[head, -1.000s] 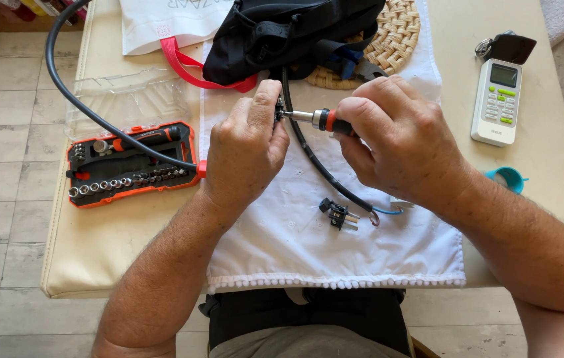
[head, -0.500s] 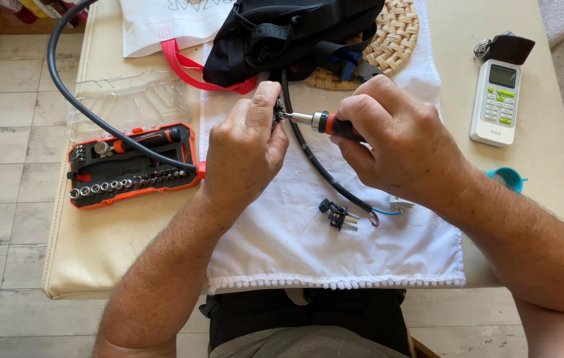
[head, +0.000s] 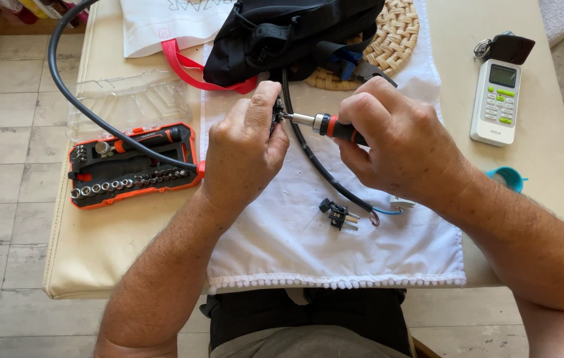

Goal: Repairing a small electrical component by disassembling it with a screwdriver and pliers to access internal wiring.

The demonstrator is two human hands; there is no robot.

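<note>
We pinched a small black part (head: 277, 111) in our left hand (head: 245, 149) above the white cloth (head: 282, 245), fingers closed on it. Our right hand (head: 398, 142) gripped the screwdriver (head: 325, 124), its tip against the part. A black cable (head: 315, 169) ran beneath, a bit set (head: 129, 166) lay left.

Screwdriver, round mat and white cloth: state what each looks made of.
Screwdriver: shiny metal shaft, judging by its glint; the handle looks like orange and black plastic or rubber, mostly hidden in the right hand.
Round mat: woven straw or wicker, tan, with visible braided coils.
White cloth: thin matte fabric, probably cotton, with soft wrinkles and a lacy trimmed hem.
</note>
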